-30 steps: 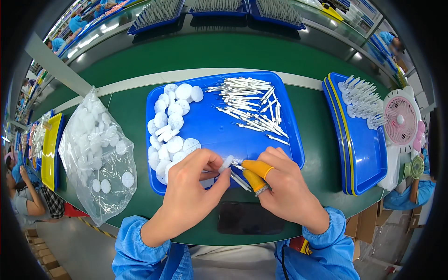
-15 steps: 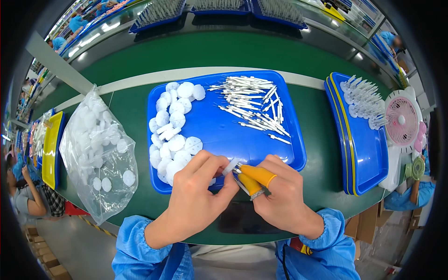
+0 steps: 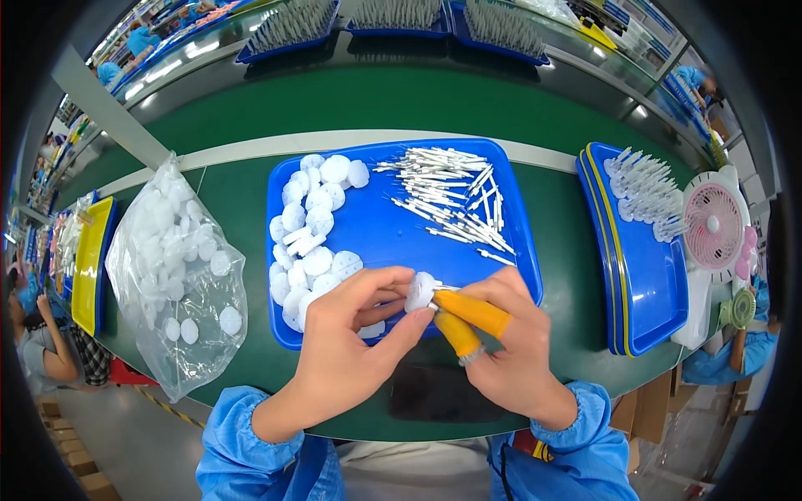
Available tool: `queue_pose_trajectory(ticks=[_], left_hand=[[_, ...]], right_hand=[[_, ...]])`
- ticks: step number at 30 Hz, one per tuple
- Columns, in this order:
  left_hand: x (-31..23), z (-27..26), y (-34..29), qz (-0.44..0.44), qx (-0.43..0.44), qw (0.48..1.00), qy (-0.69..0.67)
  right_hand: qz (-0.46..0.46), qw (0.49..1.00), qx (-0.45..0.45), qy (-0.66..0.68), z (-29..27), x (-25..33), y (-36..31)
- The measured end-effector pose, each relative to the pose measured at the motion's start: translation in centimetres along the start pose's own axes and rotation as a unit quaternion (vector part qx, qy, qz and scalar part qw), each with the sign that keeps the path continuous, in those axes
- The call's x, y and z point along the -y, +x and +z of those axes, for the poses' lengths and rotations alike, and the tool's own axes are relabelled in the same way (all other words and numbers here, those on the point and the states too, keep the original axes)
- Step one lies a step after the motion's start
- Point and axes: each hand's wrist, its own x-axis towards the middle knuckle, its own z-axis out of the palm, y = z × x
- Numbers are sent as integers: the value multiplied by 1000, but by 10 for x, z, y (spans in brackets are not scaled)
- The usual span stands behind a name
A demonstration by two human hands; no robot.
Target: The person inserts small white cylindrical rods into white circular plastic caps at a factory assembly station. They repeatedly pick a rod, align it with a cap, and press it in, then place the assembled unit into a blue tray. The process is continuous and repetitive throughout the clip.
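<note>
Over the near edge of a blue tray [image 3: 393, 242], my left hand [image 3: 342, 342] pinches a round white disc [image 3: 419, 292] between thumb and fingers. The disc is tilted, its face turned partly toward me. My right hand [image 3: 522, 351], with yellow covers on thumb and index finger, is closed on a thin white stick [image 3: 447, 287] whose end meets the disc; the fingers hide most of it. Along the tray's left side lie many loose white discs [image 3: 319, 220]. White sticks with fine wire ends [image 3: 451, 188] are heaped at its back right.
A clear plastic bag of white discs [image 3: 180, 250] lies left of the tray, beside a yellow tray [image 3: 90, 271]. At right stand stacked blue trays [image 3: 656, 305] and a pink-and-white fan [image 3: 713, 221]. A dark flat object [image 3: 443, 394] lies near the front edge. Filled trays [image 3: 397, 32] line the back.
The disc has turned from nearly edge-on to showing more of its face. My left fingers have spread a little, and my right fingertips have shifted slightly around the stick.
</note>
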Motion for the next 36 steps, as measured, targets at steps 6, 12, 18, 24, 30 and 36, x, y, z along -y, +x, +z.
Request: queue_pose_trajectory(ticks=[6, 12, 18, 24, 30, 36], left_hand=[[3, 0, 0, 77, -16, 997, -16], [1, 0, -2, 77, -21, 997, 17], [1, 0, -2, 89, -6, 995, 36], [0, -2, -2, 79, 5, 995, 57], [-3, -2, -1, 83, 2, 994, 76], [1, 1, -3, 103, -1, 992, 71]], right_hand=[[-19, 998, 37, -37, -13, 8, 0], [-14, 999, 36, -26, -8, 8, -1], [-12, 998, 35, -45, -10, 13, 0], [-20, 997, 50, -55, -12, 8, -1], [-21, 996, 68, -51, -14, 9, 1], [-32, 997, 51, -49, -10, 3, 2]])
